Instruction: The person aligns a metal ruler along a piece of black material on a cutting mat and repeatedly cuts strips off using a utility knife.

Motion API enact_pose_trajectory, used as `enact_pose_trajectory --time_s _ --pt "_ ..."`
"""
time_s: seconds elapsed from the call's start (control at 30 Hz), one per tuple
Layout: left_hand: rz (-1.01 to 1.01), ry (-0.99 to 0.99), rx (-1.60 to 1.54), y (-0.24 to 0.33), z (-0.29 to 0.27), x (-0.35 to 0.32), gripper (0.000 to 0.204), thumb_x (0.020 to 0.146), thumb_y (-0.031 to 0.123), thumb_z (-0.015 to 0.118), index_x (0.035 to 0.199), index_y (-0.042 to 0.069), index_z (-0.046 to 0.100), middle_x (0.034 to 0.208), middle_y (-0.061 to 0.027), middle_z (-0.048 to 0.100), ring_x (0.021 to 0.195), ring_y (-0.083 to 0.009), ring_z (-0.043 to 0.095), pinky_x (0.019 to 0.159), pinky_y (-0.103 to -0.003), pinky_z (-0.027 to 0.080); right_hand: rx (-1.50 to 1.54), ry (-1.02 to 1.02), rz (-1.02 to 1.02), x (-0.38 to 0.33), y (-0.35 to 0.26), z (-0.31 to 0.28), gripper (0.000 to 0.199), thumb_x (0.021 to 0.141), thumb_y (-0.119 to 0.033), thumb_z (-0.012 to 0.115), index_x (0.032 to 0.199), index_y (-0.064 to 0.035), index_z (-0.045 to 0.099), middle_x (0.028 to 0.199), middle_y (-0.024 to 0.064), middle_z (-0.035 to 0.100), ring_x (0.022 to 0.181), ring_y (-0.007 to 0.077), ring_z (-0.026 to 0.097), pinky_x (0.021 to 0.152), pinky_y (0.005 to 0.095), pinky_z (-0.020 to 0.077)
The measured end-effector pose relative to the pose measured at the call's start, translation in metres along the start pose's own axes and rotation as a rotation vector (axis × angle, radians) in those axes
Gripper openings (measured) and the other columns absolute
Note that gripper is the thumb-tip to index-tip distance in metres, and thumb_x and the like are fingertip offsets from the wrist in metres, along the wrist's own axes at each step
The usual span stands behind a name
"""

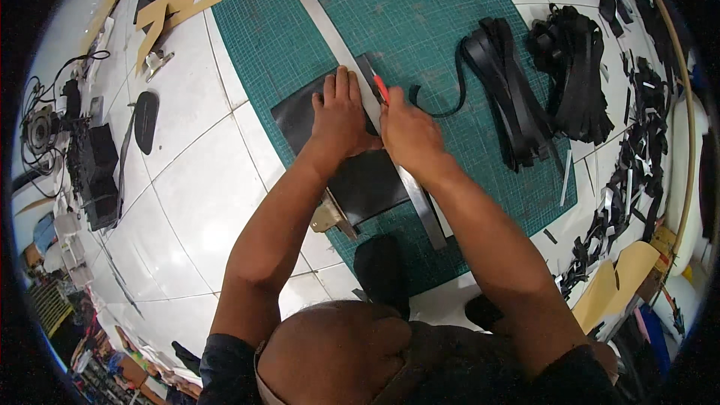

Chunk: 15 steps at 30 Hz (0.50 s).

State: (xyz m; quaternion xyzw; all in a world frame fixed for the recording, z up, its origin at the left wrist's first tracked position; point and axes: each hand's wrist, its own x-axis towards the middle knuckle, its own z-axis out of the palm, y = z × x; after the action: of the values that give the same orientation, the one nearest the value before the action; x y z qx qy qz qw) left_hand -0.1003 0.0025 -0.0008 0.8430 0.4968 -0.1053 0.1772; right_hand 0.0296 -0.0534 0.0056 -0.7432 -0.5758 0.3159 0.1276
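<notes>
A sheet of black leather-like material point(371, 189) lies at a slant on a green cutting mat point(420, 15). Across it runs a long steel ruler point(324, 22), tilted from upper left to lower right. My left hand point(341, 116) is laid flat on the sheet against the ruler, fingers stretched out and thumb toward the right. On the ruler's right side, my right hand point(411, 135) is closed around a red cutter knife point(381, 88). Its tip points up and left near the sheet's upper edge. A metal piece point(330, 216), partly covered, sits at the sheet's lower left.
Two bundles of black strips point(510, 97) point(574, 79) lie at the right, with a loose strip point(451, 111) curling toward my right hand. Scraps point(637, 150) are heaped along the right. Tan card pieces point(171, 9) and a black oval piece point(146, 121) rest on white tiles point(187, 202) at left.
</notes>
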Motion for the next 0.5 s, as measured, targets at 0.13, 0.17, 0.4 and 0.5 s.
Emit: enact_pose_trajectory --time_s 0.13,0.17,0.4,0.5 --pt "-0.004 0.0 0.035 -0.003 0.003 0.001 0.135 0.048 0.047 0.094 0.147 -0.009 0.021 0.154 -0.0253 0.021 0.142 -0.0433 0.025 0.11 -0.06 0.033 -0.051 -0.036 -0.015 0.015 -0.004 0.006 0.024 0.098 -0.023 0.046 0.11 -0.0021 0.042 0.085 0.0288 0.066 0.081 0.0497 0.064 0.072 0.0586 0.0499" --pt "-0.002 0.001 0.042 -0.005 0.003 0.001 0.135 0.049 0.048 0.093 0.147 -0.009 0.021 0.154 -0.0251 0.021 0.142 -0.043 0.025 0.109 -0.06 0.034 -0.055 -0.044 -0.033 0.016 -0.006 0.007 0.024 0.098 -0.022 0.046 0.11 -0.0016 0.042 0.087 0.0284 0.067 0.083 0.0492 0.065 0.073 0.0581 0.0504" --pt "0.007 -0.026 0.136 0.0 0.004 0.003 0.134 0.055 0.06 0.086 0.149 -0.007 0.018 0.155 -0.0209 0.02 0.142 -0.0396 0.025 0.109 -0.061 0.033 -0.055 -0.111 0.0 0.027 -0.008 0.0 0.027 0.093 -0.018 0.049 0.111 0.0009 0.043 0.101 0.0294 0.066 0.098 0.0466 0.063 0.083 0.0564 0.0493" --pt "-0.012 0.003 0.126 -0.004 0.004 0.001 0.136 0.054 0.062 0.085 0.15 -0.007 0.018 0.156 -0.0196 0.021 0.143 -0.0379 0.025 0.11 -0.059 0.032 -0.11 -0.195 -0.046 0.019 -0.012 -0.01 0.03 0.095 -0.016 0.045 0.119 0.0016 0.045 0.103 0.029 0.066 0.1 0.0456 0.064 0.087 0.0558 0.0493"
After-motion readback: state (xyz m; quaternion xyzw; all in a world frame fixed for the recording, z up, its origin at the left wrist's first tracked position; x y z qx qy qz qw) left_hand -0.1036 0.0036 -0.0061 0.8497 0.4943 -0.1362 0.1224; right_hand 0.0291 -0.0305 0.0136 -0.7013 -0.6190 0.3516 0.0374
